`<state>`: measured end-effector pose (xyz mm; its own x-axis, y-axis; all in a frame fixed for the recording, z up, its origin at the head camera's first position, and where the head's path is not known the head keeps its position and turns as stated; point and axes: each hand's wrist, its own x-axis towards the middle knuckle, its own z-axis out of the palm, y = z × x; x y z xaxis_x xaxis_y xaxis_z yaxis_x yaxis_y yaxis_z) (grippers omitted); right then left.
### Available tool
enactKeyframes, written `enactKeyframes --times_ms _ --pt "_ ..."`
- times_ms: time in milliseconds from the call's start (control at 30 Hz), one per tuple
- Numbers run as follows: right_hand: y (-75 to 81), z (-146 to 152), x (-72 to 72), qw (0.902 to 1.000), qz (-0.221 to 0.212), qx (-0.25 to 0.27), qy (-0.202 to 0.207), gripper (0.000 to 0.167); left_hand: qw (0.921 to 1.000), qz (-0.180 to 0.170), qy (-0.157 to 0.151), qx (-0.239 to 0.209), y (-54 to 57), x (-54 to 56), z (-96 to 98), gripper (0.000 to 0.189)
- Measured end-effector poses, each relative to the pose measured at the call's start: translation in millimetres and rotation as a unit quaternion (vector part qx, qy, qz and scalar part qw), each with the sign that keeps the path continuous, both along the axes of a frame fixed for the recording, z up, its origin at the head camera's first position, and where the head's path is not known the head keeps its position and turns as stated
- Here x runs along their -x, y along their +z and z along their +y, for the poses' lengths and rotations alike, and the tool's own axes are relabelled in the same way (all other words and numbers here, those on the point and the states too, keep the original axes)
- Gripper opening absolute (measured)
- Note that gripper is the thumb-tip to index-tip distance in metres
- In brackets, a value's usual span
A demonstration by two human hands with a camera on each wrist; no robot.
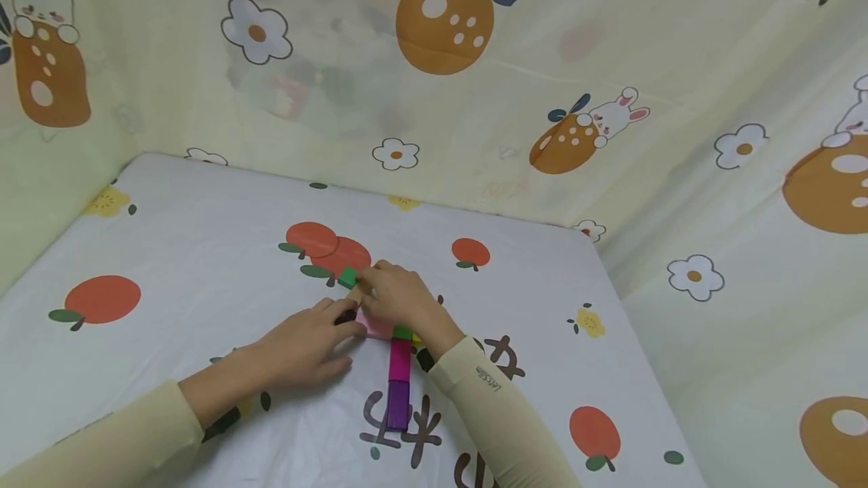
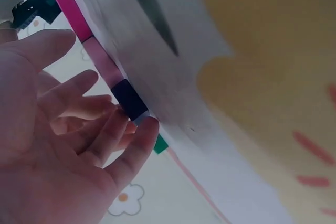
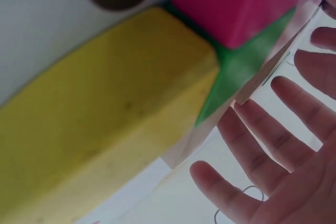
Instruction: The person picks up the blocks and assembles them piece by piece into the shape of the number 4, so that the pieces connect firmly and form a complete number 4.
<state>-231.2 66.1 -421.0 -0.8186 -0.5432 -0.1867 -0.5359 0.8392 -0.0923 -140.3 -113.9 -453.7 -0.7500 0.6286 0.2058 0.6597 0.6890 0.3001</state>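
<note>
A row of coloured blocks lies on the table. A purple block (image 1: 398, 405) and a magenta block (image 1: 400, 360) run toward me from a green piece (image 1: 402, 333). A pink block (image 1: 376, 324), a dark block (image 1: 346, 316), a pale wooden block (image 1: 356, 293) and a green block (image 1: 347, 278) lead away from it. The left hand (image 1: 305, 345) touches the dark block with nearly straight fingers, its thumb apart. Bent over the wooden block, the right hand (image 1: 401, 298) seems to pinch it; its fingertips are partly hidden. A yellow block (image 3: 121, 72) meets the green piece below the right wrist.
White cloth (image 1: 203, 247) printed with fruit, flowers and brown lettering covers the table. Cream curtains (image 1: 325, 111) with rabbit prints rise behind and at the sides. A dark object (image 1: 425, 359) lies partly under the right sleeve.
</note>
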Motion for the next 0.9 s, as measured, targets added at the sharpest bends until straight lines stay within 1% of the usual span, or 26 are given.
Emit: enactKeyframes --times_ms 100,233,333,533,700,900 --pt "0.2 1 0.7 1.0 -0.002 0.004 0.003 0.043 0.9999 0.014 -0.002 0.002 0.7 1.8 1.3 0.039" --pt "0.2 2 2.2 0.9999 -0.009 0.008 0.007 0.044 0.999 0.041 -0.006 0.02 0.4 2.8 2.8 0.041" --pt "0.4 3 3.4 0.9998 -0.01 0.012 0.009 0.044 0.9984 0.05 -0.006 0.025 0.2 3.0 4.0 0.041" --pt "0.2 1 6.6 0.9997 0.0 0.02 0.011 0.045 0.9976 0.058 0.0 0.038 -0.9 2.0 6.0 0.045" --pt "-0.7 -4 11.2 0.9993 0.007 0.033 0.018 0.041 0.996 0.069 0.005 0.056 -2.7 1.4 6.6 0.049" --pt "0.4 -12 19.9 0.9994 0.013 0.022 0.025 0.043 0.9955 0.068 0.008 0.065 -3.0 -0.1 6.2 0.051"
